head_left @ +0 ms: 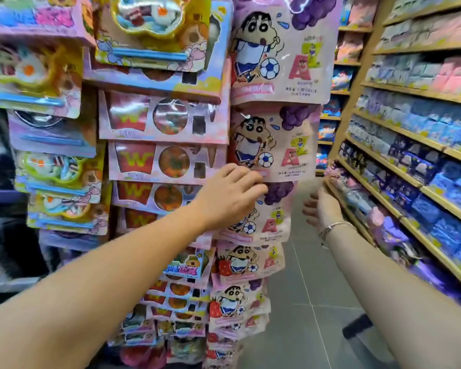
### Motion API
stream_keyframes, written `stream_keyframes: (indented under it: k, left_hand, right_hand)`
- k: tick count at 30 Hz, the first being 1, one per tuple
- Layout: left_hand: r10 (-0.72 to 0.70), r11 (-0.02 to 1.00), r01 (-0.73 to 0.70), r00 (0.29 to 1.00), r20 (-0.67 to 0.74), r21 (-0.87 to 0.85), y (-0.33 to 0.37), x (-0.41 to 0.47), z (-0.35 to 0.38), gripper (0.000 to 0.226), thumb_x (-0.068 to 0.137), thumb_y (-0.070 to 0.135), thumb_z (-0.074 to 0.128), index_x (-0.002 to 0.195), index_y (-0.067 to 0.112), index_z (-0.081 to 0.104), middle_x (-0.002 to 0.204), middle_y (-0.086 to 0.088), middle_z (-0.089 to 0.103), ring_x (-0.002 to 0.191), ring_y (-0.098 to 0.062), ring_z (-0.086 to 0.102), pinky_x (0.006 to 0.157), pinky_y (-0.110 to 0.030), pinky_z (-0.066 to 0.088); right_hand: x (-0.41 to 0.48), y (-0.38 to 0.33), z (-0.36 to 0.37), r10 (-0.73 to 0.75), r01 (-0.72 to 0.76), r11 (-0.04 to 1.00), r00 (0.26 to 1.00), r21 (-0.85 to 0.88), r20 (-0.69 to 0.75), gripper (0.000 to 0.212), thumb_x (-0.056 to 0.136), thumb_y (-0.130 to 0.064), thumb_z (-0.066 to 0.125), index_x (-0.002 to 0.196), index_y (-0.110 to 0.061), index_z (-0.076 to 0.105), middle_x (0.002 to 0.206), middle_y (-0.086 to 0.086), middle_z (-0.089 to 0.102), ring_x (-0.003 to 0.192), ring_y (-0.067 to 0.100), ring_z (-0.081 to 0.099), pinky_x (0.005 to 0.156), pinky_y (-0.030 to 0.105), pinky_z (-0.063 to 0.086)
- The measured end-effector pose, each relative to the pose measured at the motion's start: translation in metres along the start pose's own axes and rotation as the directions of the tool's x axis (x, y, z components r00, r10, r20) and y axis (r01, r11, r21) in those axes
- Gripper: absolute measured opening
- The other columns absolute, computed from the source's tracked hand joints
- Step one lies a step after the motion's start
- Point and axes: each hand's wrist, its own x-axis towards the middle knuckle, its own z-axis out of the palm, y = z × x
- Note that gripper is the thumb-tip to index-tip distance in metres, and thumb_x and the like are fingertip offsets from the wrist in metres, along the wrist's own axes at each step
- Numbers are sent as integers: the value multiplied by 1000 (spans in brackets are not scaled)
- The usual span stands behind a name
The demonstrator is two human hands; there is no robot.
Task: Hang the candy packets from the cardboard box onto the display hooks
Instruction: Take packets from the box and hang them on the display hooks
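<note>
Shop aisle, wooden shelves at right. Pale-pink cartoon-boy candy pouches hang down frame centre; the left hand, fingers curled, presses the grape pouch's top edge. Right hand open, empty. Likely seating a packet; next needs another packet, the box unseen.

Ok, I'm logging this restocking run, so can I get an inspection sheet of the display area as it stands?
Surface: grey tiled floor; no table seen.
Job's things: cartoon candy packets hang in a column; cardboard box not seen.
Clutter: boxed candy packs crowd the rack beside them.
Grippers: left hand rests on the packets; right hand open, empty, bracelet on wrist.
Cables: nothing seen.
Surroundings: wooden shelves of blue and pink boxes on the right.
</note>
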Motion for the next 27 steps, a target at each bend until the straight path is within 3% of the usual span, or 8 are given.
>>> stream_keyframes:
  k: [5, 8, 11, 14, 16, 19, 23, 27]
  left_hand:
    - [-250, 885, 392, 856, 453, -253, 60, -74, 20, 25, 84, 28, 42, 96, 21, 62, 77, 7, 70, 62, -15, 66, 43, -22, 41]
    - [-538, 580, 790, 554, 636, -198, 89, -102, 27, 25, 95, 30, 43, 115, 24, 58, 105, 6, 69, 93, -17, 65, 70, -30, 47]
    - [-701, 245, 963, 256, 666, -112, 108, -123, 38, 25, 95, 31, 46, 114, 23, 61, 108, 1, 68, 96, -21, 63, 76, -31, 47]
    - [-669, -83, 997, -63, 741, 10, 125, -147, 54, 34, 98, 31, 43, 120, 12, 62, 112, -13, 67, 99, -29, 61, 78, -33, 46]
    - [-555, -247, 966, -209, 805, 80, 140, -160, 65, 38, 101, 28, 38, 126, 6, 56, 119, -19, 63, 106, -34, 58, 82, -34, 45]
    - [-451, -448, 890, -305, 839, 83, 159, -167, 80, 41, 101, 20, 37, 140, 9, 40, 128, -19, 56, 106, -36, 57, 81, -36, 45]
    - [-377, -612, 789, -347, 859, 50, 173, -159, 100, 60, 96, 9, 44, 149, 16, 16, 146, -11, 38, 119, -27, 47, 89, -26, 40]
    - [-300, -717, 697, -298, 906, -9, 170, -148, 116, 82, 91, -6, 48, 150, 21, -1, 147, -9, 39, 70, -7, 50, 56, -19, 42]
  right_hand:
    - [7, 93, 9, 226, -212, 959, 973, -190, 55, 23, 93, -3, 40, 84, -18, 54, 58, 4, 48, 34, 12, 46, 50, 17, 29]
    - [4, 134, 20, 233, -193, 933, 967, -305, 103, 39, 92, 4, 40, 127, -13, 50, 87, 8, 55, 56, 9, 44, 50, 18, 36]
    - [5, 151, 33, 201, -119, 924, 960, -364, 196, 54, 90, 9, 44, 141, -9, 34, 112, 8, 47, 65, 7, 42, 46, 4, 42]
    - [12, 167, 41, 160, -79, 937, 963, -341, 215, 44, 81, 14, 56, 120, -5, 50, 103, 9, 57, 89, 16, 51, 97, 32, 49]
    - [11, 172, 38, 165, -65, 924, 957, -377, 239, 33, 77, 7, 66, 98, -12, 50, 82, -2, 54, 78, 13, 52, 82, 23, 50]
    - [10, 173, 29, 161, -48, 927, 947, -372, 279, 29, 76, -2, 72, 86, -17, 48, 77, -2, 54, 63, 6, 47, 43, 4, 38]
    - [11, 173, 23, 128, -26, 950, 941, -312, 312, 36, 74, -1, 73, 101, -9, 51, 97, 8, 63, 82, 18, 60, 73, 25, 50]
    - [10, 172, 15, 142, -60, 963, 940, -261, 310, 44, 76, 0, 71, 114, -3, 50, 98, 6, 64, 77, 12, 62, 63, 22, 52]
